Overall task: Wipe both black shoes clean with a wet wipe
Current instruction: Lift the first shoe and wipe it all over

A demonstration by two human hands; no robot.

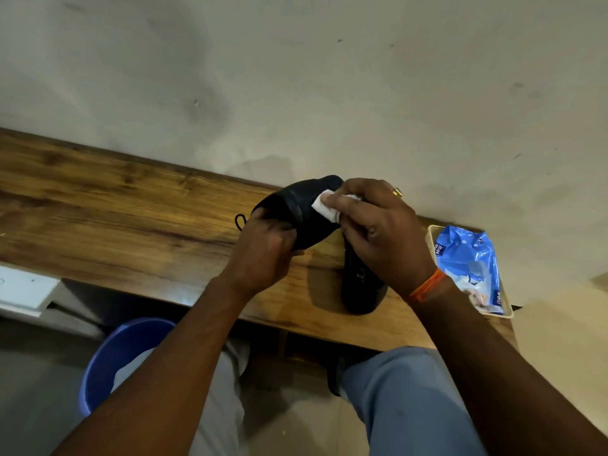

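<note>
A person's knees in pale trousers fill the foreground, with a blue bin [121, 353] on the floor to the left, below the edge of a wooden shelf [115, 205]. Above the shelf, both hands work on one black shoe. The left hand [263, 251] has its fingers curled round the near end of the raised shoe [296, 209], holding it clear of the wood with a lace loop dangling beside the knuckles. The right hand [375, 232] pinches a folded white wipe [324, 205] and presses it against the shoe's upper side, so the cleaning contact sits just beyond the left hand's hold, towards the far end of the shoe. A second shoe [362, 284] stands on the shelf under the right wrist, partly hidden by it; whether it has been wiped cannot be told. At the right end, a blue wipes pack [467, 258] lies in a shallow tray [431, 232], set against the stained wall [296, 77] behind.

The hold looks to be at one end only, so firm rubbing near the other end could twist the shoe out of the fingers. The small wipe could also slip from the pinch, and the right forearm, passing low, could knock the standing shoe off the shelf's front edge.
</note>
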